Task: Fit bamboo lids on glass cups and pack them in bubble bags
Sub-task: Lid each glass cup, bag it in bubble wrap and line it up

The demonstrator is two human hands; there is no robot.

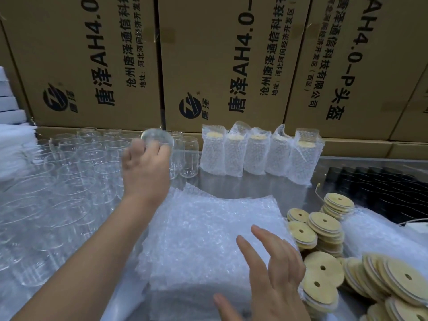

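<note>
Brown cardboard cartons (92, 54) printed with black lettering stand as a wall along the far edge of the shiny metal bench (231, 186). A crowd of empty clear glass cups (69, 181) fills the left side of the bench, upright and close together, from the far edge to the near-left corner. Above that crowd, the left hand (144, 167) grips one clear glass cup (157, 136) with its fingers curled round the wall. The cup is lifted clear of the others and tipped so that its round base faces the camera. It is blurred, and no lid can be made out on it.

Five packed cups in clear bubble bags (254, 154) stand upright in a row at the far edge, just right of the bare glasses, with a pale bamboo lid showing at the top of each. A flat stack of empty clear bubble bags (208, 228) lies in the middle of the bench towards the near edge. The right hand (273, 269) hangs over the right side of that stack, holding nothing, with its fingers straight and spread wide. Whether it touches the bags cannot be told.

Round bamboo lids with a small hole (324, 228) lie in leaning piles along the right side, just beside the bag stack. A dark ribbed sheet (370, 188) lies beyond them at the right edge. White foam sheets (11, 135) are stacked at the far-left corner.
</note>
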